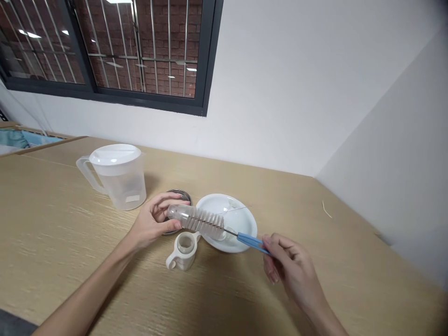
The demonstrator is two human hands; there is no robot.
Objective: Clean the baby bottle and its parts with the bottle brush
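My left hand [153, 223] is closed round the rounded end of a clear ribbed tube [196, 218], held level above the table. A thin brush runs into the tube's open end over the white bowl [241, 219]. Its blue handle [252, 241] is pinched between the thumb and fingers of my right hand [292, 270]. A small cream cup with a side handle [184, 251] stands on the table just below the tube. A dark round lid [179, 193] lies partly hidden behind my left hand.
A translucent plastic jug with a white lid [117, 176] stands at the left. The wooden table [70, 252] meets white walls at the back and right. A barred window is above left. A thin pale sliver [326, 209] lies on the table at the right.
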